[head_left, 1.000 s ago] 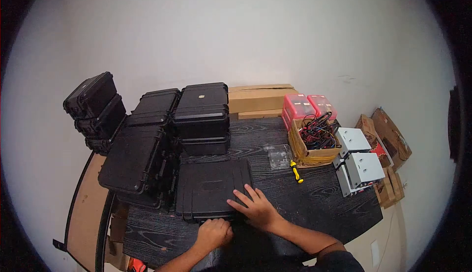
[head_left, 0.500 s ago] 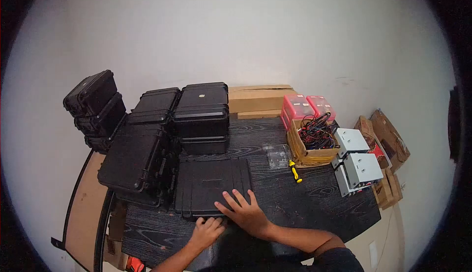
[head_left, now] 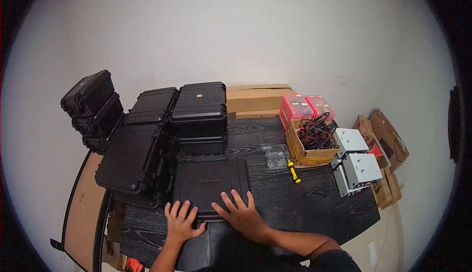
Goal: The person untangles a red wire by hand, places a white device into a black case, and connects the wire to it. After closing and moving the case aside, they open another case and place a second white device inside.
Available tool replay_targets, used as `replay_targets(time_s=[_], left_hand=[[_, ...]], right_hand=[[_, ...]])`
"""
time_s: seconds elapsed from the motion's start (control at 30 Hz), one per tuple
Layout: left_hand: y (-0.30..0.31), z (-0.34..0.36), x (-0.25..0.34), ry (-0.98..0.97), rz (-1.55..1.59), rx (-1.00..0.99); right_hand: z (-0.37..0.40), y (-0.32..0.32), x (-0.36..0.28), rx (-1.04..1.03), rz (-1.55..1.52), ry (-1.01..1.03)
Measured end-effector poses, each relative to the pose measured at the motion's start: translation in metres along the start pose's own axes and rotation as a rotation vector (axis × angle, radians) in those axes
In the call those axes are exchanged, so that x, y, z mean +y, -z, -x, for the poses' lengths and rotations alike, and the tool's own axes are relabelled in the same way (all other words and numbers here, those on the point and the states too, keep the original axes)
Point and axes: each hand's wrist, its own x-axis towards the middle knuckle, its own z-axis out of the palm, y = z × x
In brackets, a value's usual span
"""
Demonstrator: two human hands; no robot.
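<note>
A black hard plastic case [head_left: 210,176] lies flat with its lid down on the dark wood-grain table [head_left: 275,208]. My left hand [head_left: 182,223] rests at the case's front left corner, fingers spread over the lid and thumb out to the side along the front edge. On the front right part of the lid lies my right hand [head_left: 242,215], palm down with its fingers apart. Neither hand holds anything. The latches on the front side are mostly hidden from view.
Stacked black cases [head_left: 132,156] stand close on the left, with more [head_left: 199,114] behind. To the right are a yellow screwdriver [head_left: 294,172], a cardboard box of cables [head_left: 312,156], pink-lidded containers [head_left: 297,106] and white metal boxes [head_left: 363,168]. Flat cardboard boxes [head_left: 260,95] lie at the back.
My left hand has moved left and up from the middle of the case's front edge onto its front left corner, and its curled fingers have spread. My right hand stays on the lid.
</note>
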Motion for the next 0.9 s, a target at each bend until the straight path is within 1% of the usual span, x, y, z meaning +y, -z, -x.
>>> replay_targets(time_s=[0.13,0.17,0.2,0.27,0.3,0.37,0.5,0.57,0.6,0.67,0.73,0.8,0.87,0.9], left_hand=[[0.004,0.01,-0.027,0.029,0.155,-0.116],[0.005,0.013,-0.032,0.017,0.218,-0.131],[0.006,0.017,-0.036,0.019,0.216,-0.132],[0.008,0.023,-0.042,0.009,0.218,-0.255],[0.011,0.021,-0.041,0.012,0.216,-0.257],[0.015,0.015,-0.039,-0.016,0.272,-0.203],[0.02,0.004,-0.041,0.047,0.365,-0.24],[0.021,-0.012,-0.041,0.041,0.393,-0.133],[0.022,-0.021,-0.037,0.117,0.451,-0.081],[0.024,-0.04,-0.037,0.219,0.544,0.036],[0.03,-0.077,-0.034,0.281,0.611,0.224],[0.039,-0.113,-0.034,0.417,0.609,0.308],[0.037,-0.147,-0.043,0.443,0.633,0.429],[0.027,-0.159,-0.051,0.465,0.659,0.503]], right_hand=[[0.004,0.014,-0.001,-0.093,-0.059,0.006],[0.004,0.017,0.0,-0.12,-0.074,0.018],[0.003,0.022,0.003,-0.119,-0.077,0.019],[0.003,0.035,0.015,-0.256,-0.197,0.083],[0.004,0.039,0.022,-0.257,-0.2,0.086],[0.008,0.044,0.036,-0.331,-0.365,0.125],[0.02,0.04,0.057,-0.36,-0.371,0.178],[0.023,0.035,0.072,-0.244,-0.54,0.169],[0.02,0.041,0.078,-0.241,-0.537,0.168],[0.01,0.055,0.091,-0.105,-0.735,0.05],[0.003,0.047,0.103,0.04,-0.748,-0.014],[-0.007,0.03,0.116,0.162,-0.782,-0.102],[-0.024,0.019,0.127,0.14,-0.851,-0.283],[-0.032,0.005,0.132,0.187,-0.871,-0.284]])
